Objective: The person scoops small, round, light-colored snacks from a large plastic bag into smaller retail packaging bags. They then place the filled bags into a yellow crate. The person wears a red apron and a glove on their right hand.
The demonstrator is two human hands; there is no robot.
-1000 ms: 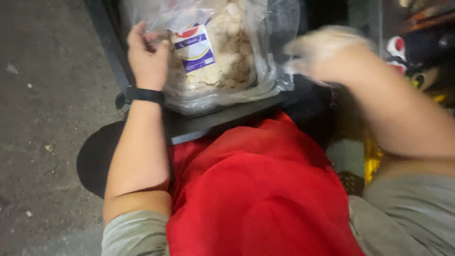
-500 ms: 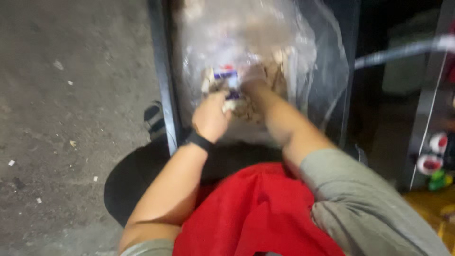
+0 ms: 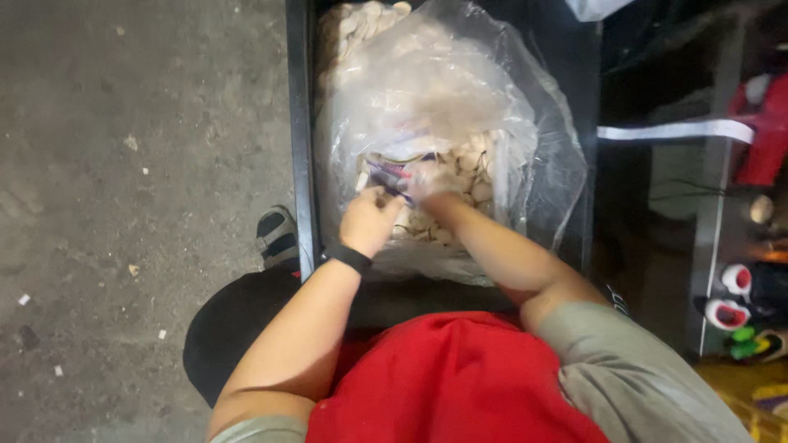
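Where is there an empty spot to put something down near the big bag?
Bare room is the grey floor left of the dark bin's rim. Inside the bin, the clear plastic bag fills it, with the left hand and right hand together at its mouth.

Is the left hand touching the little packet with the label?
Touching. The head view shows the left hand with its fingers closed on the small labelled packet inside the clear plastic bag.

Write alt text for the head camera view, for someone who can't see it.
Seen from above, a person's left hand and right hand reach together into a large clear plastic bag of small pale round pieces, gripping a small printed packet. The bag sits in a dark cart beside a concrete floor.
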